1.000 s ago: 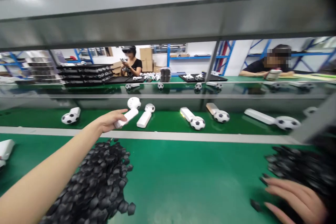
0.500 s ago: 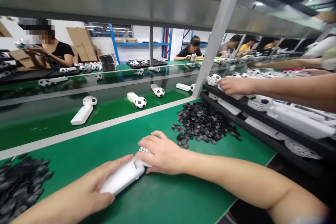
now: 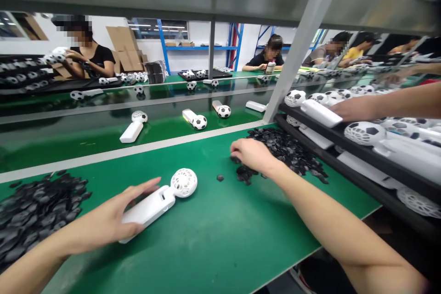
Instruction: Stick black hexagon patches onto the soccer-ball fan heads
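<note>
Head view: a white handheld unit (image 3: 151, 209) is laid on the green work surface (image 3: 213, 243), left of centre, its round openwork head (image 3: 184, 183) pointed toward far right. The handle is gripped by the left hand (image 3: 106, 216), thumb on the near side, fingers on the far side. The right hand (image 3: 254, 154) is placed at the left edge of the right pile (image 3: 292, 149) of black pieces, fingers curled down; whether a piece is pinched can't be told. One loose piece (image 3: 220, 178) is seen just left of that pile. The left pile (image 3: 37, 213) is spread beyond the left forearm. Similar units are seen on the far strip (image 3: 86, 142) and in black trays (image 3: 347, 144) at right, where a co-worker's hand (image 3: 353, 109) is seen.

Handling: unit is judged light, hard, stiff, slightly slippery where smooth. Handle is judged the best hold; thin lattice is probably more fragile, shouldn't be squeezed. Black pieces are judged very light and thin, best pinched by the edges.
</note>
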`<control>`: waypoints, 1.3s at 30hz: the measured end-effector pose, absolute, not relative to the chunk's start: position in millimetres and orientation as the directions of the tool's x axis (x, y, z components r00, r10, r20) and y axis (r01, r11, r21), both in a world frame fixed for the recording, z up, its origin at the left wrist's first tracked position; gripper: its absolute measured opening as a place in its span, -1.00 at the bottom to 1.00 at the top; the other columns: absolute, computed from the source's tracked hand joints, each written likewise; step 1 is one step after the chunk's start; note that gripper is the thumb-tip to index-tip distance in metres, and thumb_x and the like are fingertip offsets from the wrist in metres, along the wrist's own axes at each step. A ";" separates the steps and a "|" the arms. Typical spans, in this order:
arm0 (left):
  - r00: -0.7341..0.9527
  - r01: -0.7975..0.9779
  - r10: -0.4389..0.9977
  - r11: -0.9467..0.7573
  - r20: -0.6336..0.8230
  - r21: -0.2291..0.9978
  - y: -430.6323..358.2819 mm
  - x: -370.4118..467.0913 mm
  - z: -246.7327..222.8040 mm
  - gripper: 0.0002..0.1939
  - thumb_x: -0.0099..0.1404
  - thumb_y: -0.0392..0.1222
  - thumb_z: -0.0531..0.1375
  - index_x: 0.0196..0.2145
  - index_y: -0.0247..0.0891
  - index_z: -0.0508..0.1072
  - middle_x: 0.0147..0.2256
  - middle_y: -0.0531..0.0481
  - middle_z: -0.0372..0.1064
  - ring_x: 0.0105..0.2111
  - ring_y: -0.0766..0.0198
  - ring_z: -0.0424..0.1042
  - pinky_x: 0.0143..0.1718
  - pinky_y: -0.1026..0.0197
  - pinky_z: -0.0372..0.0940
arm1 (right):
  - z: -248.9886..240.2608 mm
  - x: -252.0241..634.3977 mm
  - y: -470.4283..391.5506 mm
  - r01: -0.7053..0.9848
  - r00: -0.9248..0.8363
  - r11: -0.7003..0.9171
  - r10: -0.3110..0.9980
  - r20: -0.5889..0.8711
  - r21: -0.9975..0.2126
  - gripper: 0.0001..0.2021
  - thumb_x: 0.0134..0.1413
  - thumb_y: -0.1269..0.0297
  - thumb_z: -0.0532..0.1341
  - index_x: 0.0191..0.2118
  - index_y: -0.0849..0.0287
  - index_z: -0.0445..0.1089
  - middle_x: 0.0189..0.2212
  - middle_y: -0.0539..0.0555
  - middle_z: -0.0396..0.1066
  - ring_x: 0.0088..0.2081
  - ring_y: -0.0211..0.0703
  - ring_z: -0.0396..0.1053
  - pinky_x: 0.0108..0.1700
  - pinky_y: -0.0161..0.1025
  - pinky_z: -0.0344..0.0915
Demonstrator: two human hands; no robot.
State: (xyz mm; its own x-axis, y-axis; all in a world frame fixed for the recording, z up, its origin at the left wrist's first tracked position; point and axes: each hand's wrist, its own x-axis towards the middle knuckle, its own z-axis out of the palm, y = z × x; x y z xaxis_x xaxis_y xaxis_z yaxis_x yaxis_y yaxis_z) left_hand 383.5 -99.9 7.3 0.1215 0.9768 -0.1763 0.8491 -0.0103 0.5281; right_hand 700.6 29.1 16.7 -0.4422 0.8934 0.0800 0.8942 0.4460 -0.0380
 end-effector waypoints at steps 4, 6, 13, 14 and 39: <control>0.189 0.845 0.969 -0.077 -0.161 0.529 -84.7 419.4 6.2 -0.15 0.02 0.11 0.16 0.21 -0.05 -0.09 0.19 -0.02 -0.02 0.14 -0.01 0.05 0.08 0.02 0.05 | 9.2 714.0 36.8 0.949 -0.315 0.315 0.949 0.026 0.023 -0.87 0.03 0.29 0.15 -0.37 0.19 0.42 -0.35 0.16 0.44 -0.30 -0.01 0.38 -0.35 -0.22 0.23; 0.181 0.880 0.972 -0.094 -0.147 0.465 -77.1 437.8 2.3 -0.11 0.03 0.18 0.13 0.23 -0.15 -0.13 0.17 -0.11 0.04 0.10 -0.06 0.10 0.04 0.00 0.09 | 3.4 714.6 37.5 0.954 -0.298 0.299 0.954 -0.012 0.030 -0.86 0.01 0.25 0.18 -0.34 0.18 0.42 -0.35 0.16 0.44 -0.30 0.00 0.39 -0.37 -0.23 0.23; 0.140 0.947 0.980 -0.090 -0.142 0.308 -68.1 456.0 -4.0 -0.21 0.12 0.21 -0.01 0.22 -0.17 -0.13 0.10 -0.16 0.14 -0.02 -0.10 0.26 -0.12 0.00 0.22 | -9.0 718.8 47.3 0.948 -0.318 0.315 0.947 -0.057 -0.052 -0.89 0.00 0.32 0.17 -0.31 0.08 0.41 -0.35 0.03 0.45 -0.29 -0.11 0.38 -0.39 -0.31 0.21; 0.156 0.947 0.977 -0.107 -0.143 0.303 -67.3 455.6 -3.2 -0.22 0.12 0.21 0.00 0.21 -0.17 -0.10 0.08 -0.16 0.18 -0.05 -0.09 0.28 -0.14 0.01 0.23 | -9.9 720.2 49.4 0.944 -0.326 0.321 0.943 -0.063 -0.073 -0.89 -0.01 0.33 0.17 -0.31 0.08 0.40 -0.35 0.01 0.45 -0.30 -0.14 0.38 -0.38 -0.32 0.21; 0.239 0.955 0.971 -0.237 0.007 0.180 -65.5 454.4 -9.1 -0.27 0.13 0.08 0.11 0.19 -0.15 -0.02 -0.02 -0.09 0.28 -0.13 -0.02 0.32 -0.13 0.01 0.21 | -7.7 683.7 6.1 0.444 -0.620 0.790 0.612 0.491 -0.422 -0.83 0.12 0.38 0.10 -0.26 0.10 0.44 -0.36 0.05 0.37 -0.30 -0.20 0.32 -0.23 -0.24 0.28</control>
